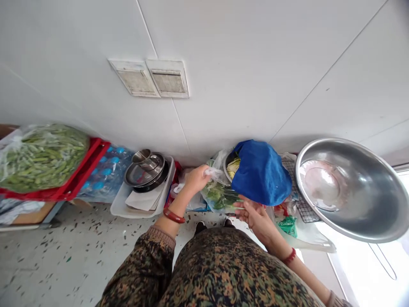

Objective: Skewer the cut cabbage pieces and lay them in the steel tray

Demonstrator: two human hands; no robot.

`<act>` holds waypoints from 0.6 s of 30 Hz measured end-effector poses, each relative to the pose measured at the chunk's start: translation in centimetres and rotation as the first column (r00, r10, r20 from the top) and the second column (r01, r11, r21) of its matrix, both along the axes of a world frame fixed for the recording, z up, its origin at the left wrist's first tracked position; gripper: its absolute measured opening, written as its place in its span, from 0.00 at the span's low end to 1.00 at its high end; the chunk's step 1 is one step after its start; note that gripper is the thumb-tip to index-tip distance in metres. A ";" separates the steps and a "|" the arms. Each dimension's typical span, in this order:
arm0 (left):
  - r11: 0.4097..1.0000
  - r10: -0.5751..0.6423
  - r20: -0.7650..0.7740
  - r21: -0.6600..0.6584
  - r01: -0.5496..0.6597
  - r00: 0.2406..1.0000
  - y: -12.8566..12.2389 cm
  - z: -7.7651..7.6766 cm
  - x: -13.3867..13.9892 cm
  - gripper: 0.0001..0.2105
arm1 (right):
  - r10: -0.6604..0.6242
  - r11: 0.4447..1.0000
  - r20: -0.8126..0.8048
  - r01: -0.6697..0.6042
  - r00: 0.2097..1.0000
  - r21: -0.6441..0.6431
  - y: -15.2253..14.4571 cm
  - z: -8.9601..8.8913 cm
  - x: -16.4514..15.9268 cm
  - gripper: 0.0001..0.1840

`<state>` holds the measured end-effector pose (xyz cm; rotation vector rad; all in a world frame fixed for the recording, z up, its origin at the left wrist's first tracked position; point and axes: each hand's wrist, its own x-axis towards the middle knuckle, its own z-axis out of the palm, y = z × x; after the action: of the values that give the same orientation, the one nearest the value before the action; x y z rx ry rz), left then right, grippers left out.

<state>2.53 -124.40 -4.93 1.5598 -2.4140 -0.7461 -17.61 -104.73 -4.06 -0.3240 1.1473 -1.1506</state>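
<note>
While both hands work at frame centre, the following is recorded.

Left hand: the left hand [197, 179] is closed on the crumpled top of a clear plastic bag of leafy greens [220, 195], gripped at the bag's 10 o'clock corner.
Right hand: the right hand [254, 215] is held at the bag's 4 o'clock side, fingers curled against its lower edge; a firm grasp cannot be told.
Bag position: just beside a blue cloth [260, 172], at the cloth's 8 o'clock.
Basin: a large round steel basin [367, 200] is seen at 3 o'clock of the cloth.
Tray: a white plastic tray [121, 207] with stacked steel bowls [147, 170] is noted at 9 o'clock of the left hand.
Far left: a clear bag of green bean pods [41, 155] is laid on a red crate [76, 179].
</note>
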 end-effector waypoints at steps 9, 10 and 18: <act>0.938 -0.294 -0.074 -0.213 0.273 0.953 0.0 -3.2 2.9 0.15 | -0.488 0.873 0.023 0.488 0.872 0.027 -2.3 -1.4 3.3 0.22; 0.931 -0.306 -0.059 -0.229 0.286 0.950 -0.3 -3.6 3.0 0.15 | -0.522 0.853 0.012 0.522 0.853 0.020 -2.5 -1.5 3.1 0.21; 0.933 -0.321 -0.051 -0.190 0.306 0.946 -0.5 -3.5 2.8 0.14 | -0.545 0.839 -0.005 0.545 0.839 -0.007 -2.3 -2.4 1.5 0.19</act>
<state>5.37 -124.94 -8.47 1.0693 -2.6174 -0.6064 -16.10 -106.99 -6.45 0.0074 1.2841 -1.6525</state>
